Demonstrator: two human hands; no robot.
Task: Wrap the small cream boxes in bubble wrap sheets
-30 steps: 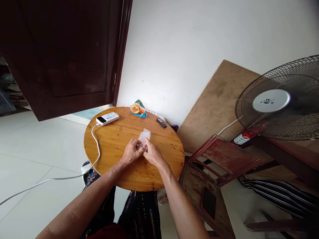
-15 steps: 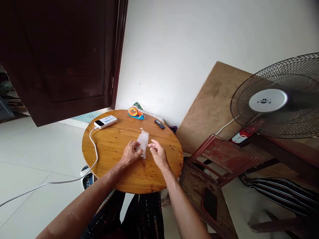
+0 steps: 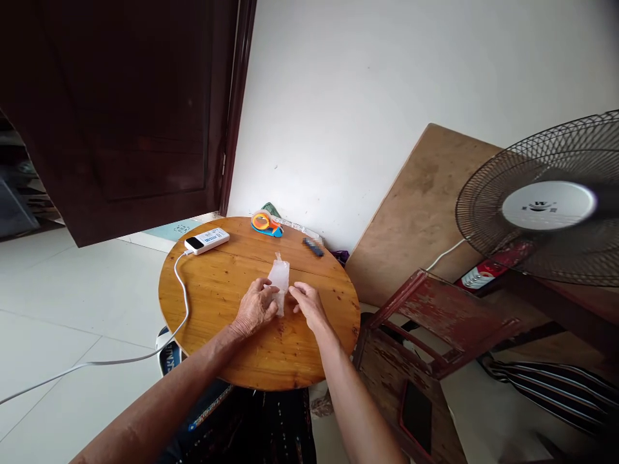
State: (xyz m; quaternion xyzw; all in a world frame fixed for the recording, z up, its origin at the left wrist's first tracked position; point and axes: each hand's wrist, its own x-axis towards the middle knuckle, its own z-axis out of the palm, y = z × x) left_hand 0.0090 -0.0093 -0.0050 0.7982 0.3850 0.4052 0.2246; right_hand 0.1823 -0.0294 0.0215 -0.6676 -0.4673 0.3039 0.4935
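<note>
A small translucent white plastic piece (image 3: 279, 276), perhaps a flattened bag or wrap, lies on the round wooden table (image 3: 203, 306). Its far end has a loose, crumpled tip. My left hand (image 3: 256, 304) rests over its left side with fingers stretched out, the fingertips pressing on the plastic. My right hand (image 3: 308, 303) is at the right edge, fingers bent and apart, index fingertip at or just beside the plastic; contact is hard to make out.
Toward the back stand an orange and blue tape dispenser (image 3: 267, 222) and a blurred dark object (image 3: 313, 247). A white power bank (image 3: 207, 241) with a cable (image 3: 186, 293) sits at the left. To the right are a worn wooden chair (image 3: 440, 316) and a fan (image 3: 546, 200).
My right hand has moved in closer to the plastic's right edge, its fingers less raised. My left hand lies flatter over the plastic. The view has shifted slightly.
</note>
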